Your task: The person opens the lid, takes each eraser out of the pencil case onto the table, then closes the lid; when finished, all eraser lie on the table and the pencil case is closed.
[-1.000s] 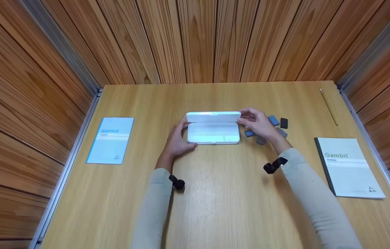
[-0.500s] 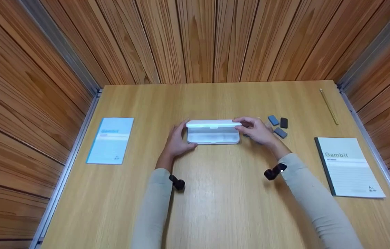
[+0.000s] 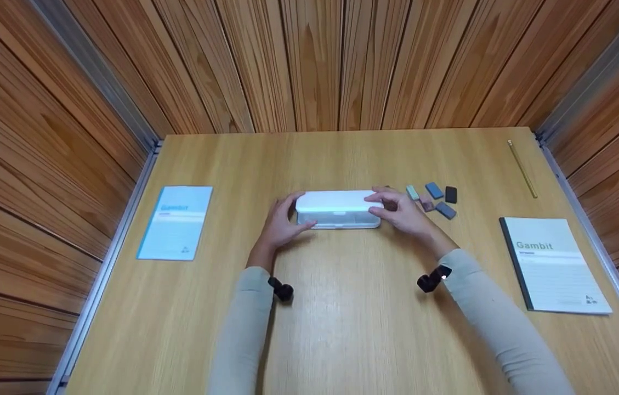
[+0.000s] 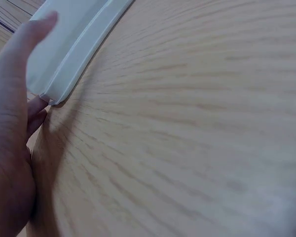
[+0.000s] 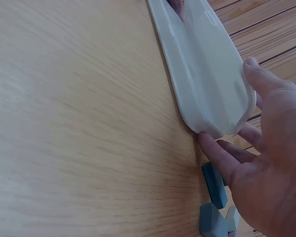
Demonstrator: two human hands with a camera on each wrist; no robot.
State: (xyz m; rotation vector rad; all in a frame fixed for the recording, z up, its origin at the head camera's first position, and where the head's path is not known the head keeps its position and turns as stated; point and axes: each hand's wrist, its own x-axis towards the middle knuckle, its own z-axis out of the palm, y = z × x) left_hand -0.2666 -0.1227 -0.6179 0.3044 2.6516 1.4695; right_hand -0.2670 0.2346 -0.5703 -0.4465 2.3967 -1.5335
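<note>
A white pencil case (image 3: 342,220) lies on the wooden table with its lid (image 3: 331,201) partly lowered, leaving a gap along the front. My left hand (image 3: 280,224) holds the case's left end, fingers along the side and thumb near the front edge. In the left wrist view, that thumb stands over the case (image 4: 74,59) and other fingertips touch its end. At the right end, my right hand (image 3: 407,215) pinches the lid between thumb and fingers. The right wrist view looks into the half-open case (image 5: 207,79); a fingertip of the other hand shows at its far end.
Several small eraser-like blocks (image 3: 434,190) in blue, black, green and other colours lie just right of the right hand. A blue-covered notebook (image 3: 177,225) lies at left, another notebook (image 3: 556,269) at right. Behind that is a yellow pencil (image 3: 523,170). Wood-panelled walls enclose the table.
The lid has swung forward and down from nearly upright, with the right hand moving along with it. The left hand has stayed at the case's left end.
</note>
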